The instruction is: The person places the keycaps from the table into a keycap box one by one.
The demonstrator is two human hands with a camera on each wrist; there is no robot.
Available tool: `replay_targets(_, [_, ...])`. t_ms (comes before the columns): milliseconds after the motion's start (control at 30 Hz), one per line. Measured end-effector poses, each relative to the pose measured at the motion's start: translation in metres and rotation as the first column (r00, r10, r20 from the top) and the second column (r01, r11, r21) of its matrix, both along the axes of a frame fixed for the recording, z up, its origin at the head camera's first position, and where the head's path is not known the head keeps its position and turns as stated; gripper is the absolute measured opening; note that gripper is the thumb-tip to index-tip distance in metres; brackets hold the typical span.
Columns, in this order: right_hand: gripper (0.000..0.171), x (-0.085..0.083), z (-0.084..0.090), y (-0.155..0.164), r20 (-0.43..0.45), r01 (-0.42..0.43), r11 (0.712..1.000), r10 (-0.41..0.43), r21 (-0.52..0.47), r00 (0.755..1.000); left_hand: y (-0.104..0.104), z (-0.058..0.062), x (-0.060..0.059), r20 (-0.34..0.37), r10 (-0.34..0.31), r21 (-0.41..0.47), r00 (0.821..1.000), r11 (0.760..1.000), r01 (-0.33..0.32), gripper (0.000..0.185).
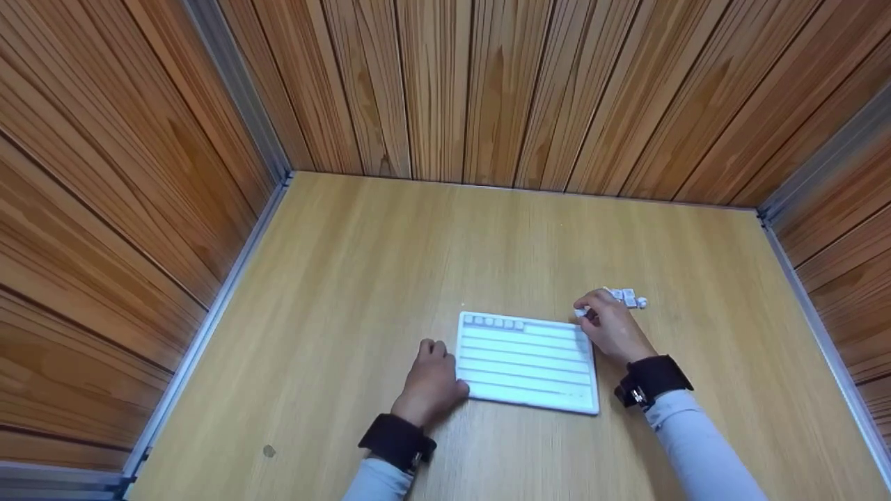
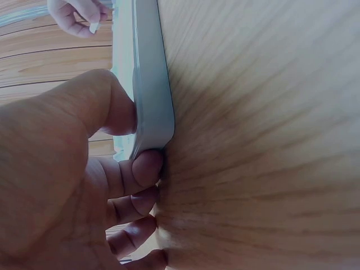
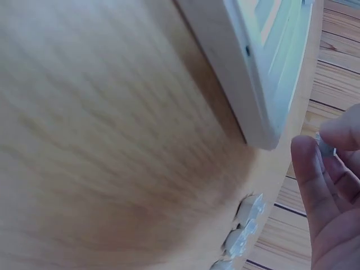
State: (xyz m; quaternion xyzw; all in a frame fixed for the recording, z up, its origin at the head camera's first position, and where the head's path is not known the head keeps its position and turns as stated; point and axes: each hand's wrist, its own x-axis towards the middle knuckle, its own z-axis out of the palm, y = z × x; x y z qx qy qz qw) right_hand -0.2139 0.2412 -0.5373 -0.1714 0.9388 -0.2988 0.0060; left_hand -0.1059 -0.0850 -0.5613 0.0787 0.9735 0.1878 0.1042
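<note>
White slotted tray [image 1: 527, 363]: flat rectangular board with long horizontal channels, lying on the wooden table [image 1: 362, 278] near its front edge, between the two hands. A short row of small grey pieces [image 1: 494, 322] sits in the left end of its top channel.

Left hand [image 1: 431, 379]: at the tray's left edge, thumb against the side and curled fingertips [image 2: 147, 167] touching its lower corner, holding it steady.

Right hand [image 1: 612, 327]: just beside the tray's top right corner, fingers curled, pinching one small white piece [image 1: 581, 312] between thumb and fingertips.

Loose white pieces [image 1: 628, 298]: a small cluster on the table just behind the right hand.

Surroundings: wood-panelled walls [image 1: 452, 83] with metal corner rails enclose the table; dark wristbands and pale sleeves on both arms.
</note>
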Motion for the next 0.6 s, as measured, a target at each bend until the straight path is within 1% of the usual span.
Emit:
replay_targets(267, [0.025, 0.001, 0.004, -0.012, 0.075, 0.012, 0.999, -0.015, 0.034, 0.997, 0.000, 0.000, -0.001, 0.021, 0.013, 0.007, 1.000, 1.000, -0.013, 0.040])
replay_targets(467, [0.019, 0.001, 0.004, -0.025, 0.060, -0.014, 0.999, 0.011, 0.050, 0.998, 0.000, 0.001, -0.001, 0.023, 0.018, 0.021, 1.000, 1.000, -0.018, 0.040])
replay_targets(600, [0.020, 0.002, 0.006, -0.035, 0.068, -0.045, 0.998, 0.042, 0.053, 0.997, 0.000, 0.001, -0.001, 0.014, 0.010, 0.014, 1.000, 1.000, -0.010, 0.040])
